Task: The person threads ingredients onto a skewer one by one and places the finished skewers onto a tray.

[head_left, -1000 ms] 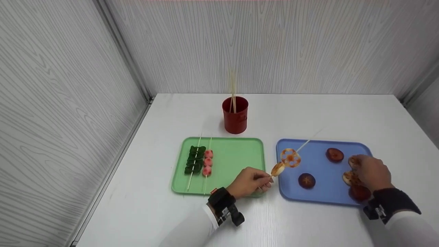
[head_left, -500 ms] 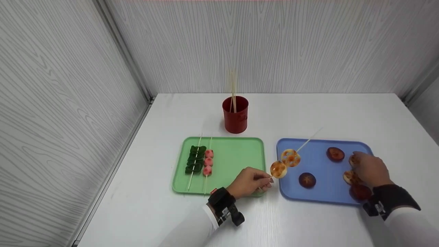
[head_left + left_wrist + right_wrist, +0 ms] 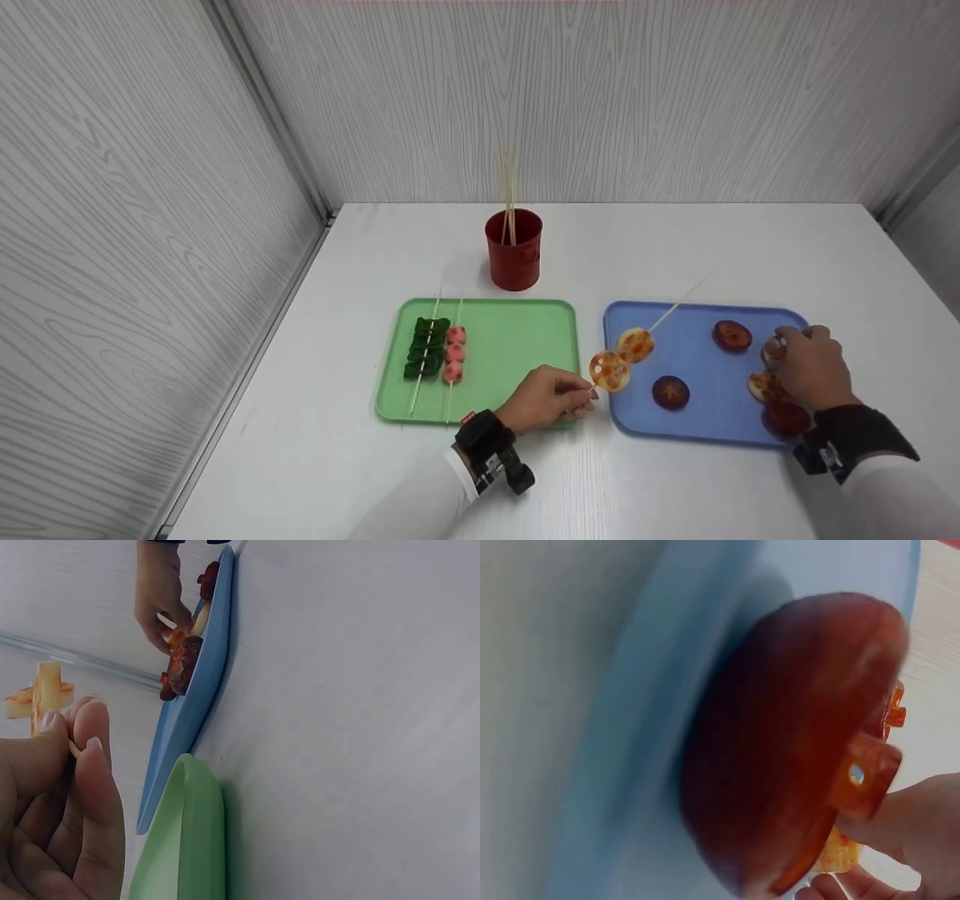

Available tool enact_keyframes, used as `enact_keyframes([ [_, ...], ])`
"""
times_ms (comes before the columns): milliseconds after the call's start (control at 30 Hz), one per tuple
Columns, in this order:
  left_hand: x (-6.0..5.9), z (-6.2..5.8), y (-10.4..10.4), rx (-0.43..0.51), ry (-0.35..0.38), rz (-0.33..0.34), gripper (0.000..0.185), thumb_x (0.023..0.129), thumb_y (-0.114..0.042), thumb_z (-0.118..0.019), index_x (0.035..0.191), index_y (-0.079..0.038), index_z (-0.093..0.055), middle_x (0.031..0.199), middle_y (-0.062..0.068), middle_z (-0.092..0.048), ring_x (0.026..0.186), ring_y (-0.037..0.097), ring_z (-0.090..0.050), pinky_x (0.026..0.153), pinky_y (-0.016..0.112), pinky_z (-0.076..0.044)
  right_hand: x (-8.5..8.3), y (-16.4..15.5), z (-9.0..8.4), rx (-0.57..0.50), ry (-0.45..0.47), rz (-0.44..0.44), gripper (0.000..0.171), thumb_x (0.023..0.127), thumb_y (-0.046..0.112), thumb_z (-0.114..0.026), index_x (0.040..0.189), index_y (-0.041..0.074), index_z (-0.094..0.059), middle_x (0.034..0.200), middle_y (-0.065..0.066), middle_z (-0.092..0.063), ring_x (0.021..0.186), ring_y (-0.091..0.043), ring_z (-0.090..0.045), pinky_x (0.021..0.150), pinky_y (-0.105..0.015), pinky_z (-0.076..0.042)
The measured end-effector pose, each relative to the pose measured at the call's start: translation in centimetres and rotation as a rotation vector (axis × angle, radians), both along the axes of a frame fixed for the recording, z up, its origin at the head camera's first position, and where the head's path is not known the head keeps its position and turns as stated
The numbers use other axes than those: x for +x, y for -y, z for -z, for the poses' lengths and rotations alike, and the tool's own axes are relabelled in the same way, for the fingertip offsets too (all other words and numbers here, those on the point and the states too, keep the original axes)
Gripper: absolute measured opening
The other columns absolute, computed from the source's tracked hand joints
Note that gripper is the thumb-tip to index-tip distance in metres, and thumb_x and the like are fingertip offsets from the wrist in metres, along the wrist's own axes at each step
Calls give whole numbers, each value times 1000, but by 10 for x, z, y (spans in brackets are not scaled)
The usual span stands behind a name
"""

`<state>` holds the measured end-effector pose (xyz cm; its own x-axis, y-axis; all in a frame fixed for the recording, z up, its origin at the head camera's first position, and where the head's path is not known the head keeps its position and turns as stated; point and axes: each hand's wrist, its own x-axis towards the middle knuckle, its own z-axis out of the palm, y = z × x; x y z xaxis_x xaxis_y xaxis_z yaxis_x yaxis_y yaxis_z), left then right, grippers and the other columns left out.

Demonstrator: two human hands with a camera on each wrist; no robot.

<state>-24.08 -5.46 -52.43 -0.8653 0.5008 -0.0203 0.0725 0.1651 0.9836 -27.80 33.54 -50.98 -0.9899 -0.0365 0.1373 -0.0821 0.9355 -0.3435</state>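
Two finished skewers (image 3: 433, 352) lay on the green tray (image 3: 517, 337); left hand (image 3: 544, 397) pinched a third skewer (image 3: 622, 356) bearing two lotus slices, right hand (image 3: 810, 367) pinching another slice (image 3: 772, 350).

Red cup (image 3: 514, 250) behind both trays

My head camera looks down and forward over the whole white table (image 3: 675, 247). My left wrist view sits low at tabletop level — turned sideways, facing the blue tray (image 3: 196, 701). My right wrist view presses close against that same blue tray (image 3: 652, 690), blurred.
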Motion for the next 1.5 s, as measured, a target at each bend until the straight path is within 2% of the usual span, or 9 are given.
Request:
enact_keyframes([
  [133, 1, 0, 0, -4, -5, -2, 14, 92, -6, -66, 100, 3, -74, 81, 11, -72, 63, 5, -61, 56, 15, -47, 1, 3, -4, 11, -6, 14, 27, 87, 4, -65, 106, -11, -54, 95, -35, -53, 81, -49, -51, 59, -54, -46],
  [267, 2, 0, -1, -10, -11, 0, 14, 92, -7, -66, 99, 1, -74, 81, 10, -72, 64, 5, -61, 55, 15, -47, 3, 5, -14, -27, -1, 36, 22, 90, 9, -67, 96, -6, -52, 76, -23, -60, 64, -33, -54, 49, -36, -39],
  [400, 2, 0, -1, -6, -26, 4, 14, 92, -8, -66, 100, 1, -74, 81, 10, -73, 64, 5, -62, 55, 16, -46, 4, 9, -22, -53, -96, 45, 16, 90, 1, -65, 91, -5, -50, 74, -24, -60, 59, -33, -55, 47, -34, -36],
  [667, 5, 0, -6, -12, 5, 16, 15, 93, -8, -66, 101, 1, -74, 82, 6, -73, 66, 4, -64, 60, 18, -51, 4, 27, -29, -132, -186, 52, 19, 91, 3, -68, 97, -3, -51, 83, -27, -63, 65, -32, -56, 53, -30, -38],
  [1067, 4, 2, -5, -31, 12, 23, 16, 93, -8, -65, 103, 1, -74, 83, 8, -73, 66, 4, -64, 60, 19, -53, 5, 58, -47, -331, -342, 73, 25, 93, 14, -67, 104, -3, -53, 95, -27, -69, 86, -32, -64, 62, -7, -34],
  [1167, 5, 1, -6, -25, 17, 19, 15, 93, -7, -66, 103, 1, -74, 85, 10, -73, 67, 6, -64, 61, 21, -54, 6, 64, -51, -375, -363, 83, 29, 93, 19, -68, 109, -2, -54, 98, -26, -69, 84, -10, -64, 65, -6, -34],
  [1300, 6, 2, -6, -24, 10, 15, 15, 93, -5, -65, 103, 2, -73, 87, 14, -73, 69, 11, -66, 63, 24, -55, 7, 71, -55, -466, -445, 54, 36, 92, 13, -68, 126, 3, -60, 97, -24, -70, 77, 19, -52, 68, -4, -38],
  [1400, 6, 4, -7, -23, -6, 18, 15, 93, -1, -63, 103, 6, -72, 90, 17, -73, 73, 21, -68, 65, 28, -57, 6, 75, -56, -569, -496, 32, 39, 91, 5, -67, 130, 7, -62, 93, -18, -72, 74, 17, -57, 70, -3, -44],
  [1500, 6, 5, -8, -27, -17, 23, 15, 93, 3, -61, 103, 9, -71, 91, 21, -72, 77, 31, -69, 66, 31, -57, 5, 76, -58, -779, -447, 52, 38, 91, 3, -66, 129, 5, -63, 88, -5, -72, 73, 6, -65, 72, -9, -51],
])
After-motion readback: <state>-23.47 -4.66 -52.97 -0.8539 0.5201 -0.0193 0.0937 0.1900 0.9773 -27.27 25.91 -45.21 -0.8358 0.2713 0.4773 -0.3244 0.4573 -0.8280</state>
